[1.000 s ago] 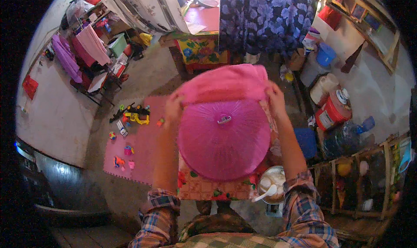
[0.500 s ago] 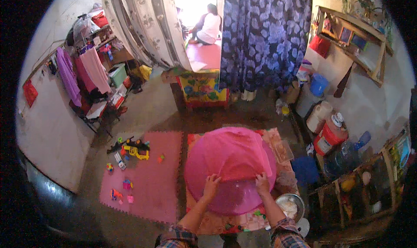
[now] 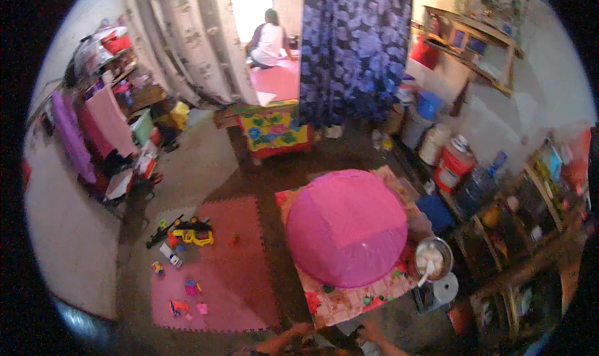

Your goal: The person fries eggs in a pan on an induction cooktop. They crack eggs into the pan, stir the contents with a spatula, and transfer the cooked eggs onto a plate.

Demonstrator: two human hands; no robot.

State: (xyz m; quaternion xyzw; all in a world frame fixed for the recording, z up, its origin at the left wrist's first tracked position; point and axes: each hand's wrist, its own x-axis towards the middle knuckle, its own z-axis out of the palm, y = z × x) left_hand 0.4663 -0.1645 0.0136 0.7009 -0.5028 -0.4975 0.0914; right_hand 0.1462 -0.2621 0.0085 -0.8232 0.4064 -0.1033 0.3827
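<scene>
A large round pink dome (image 3: 302, 250), which looks like a food cover, sits on a flowered cloth (image 3: 340, 306) with a red and peach pattern. Across its top and right side lies a pink cloth (image 3: 359, 206), spread fairly flat. Both of my hands are low at the picture's bottom edge, apart from the dome and cloth. My left hand (image 3: 302, 329) is small and blurred, its fingers not clear. My right hand (image 3: 369, 332) is beside a dark shape, and its fingers are also unclear.
Right of the dome stands a metal bowl (image 3: 444, 254) with whitish contents and a utensil, beside a round lid (image 3: 445, 288). Toys, including a yellow toy truck (image 3: 194, 234), lie on a pink foam mat (image 3: 231, 281). A person (image 3: 269, 43) sits beyond the curtains (image 3: 355, 57).
Both hands have let go of the pink cloth and drawn back to the bottom edge. The cloth now lies on the dome. The view has shifted, and the person beyond the curtains appears turned differently.
</scene>
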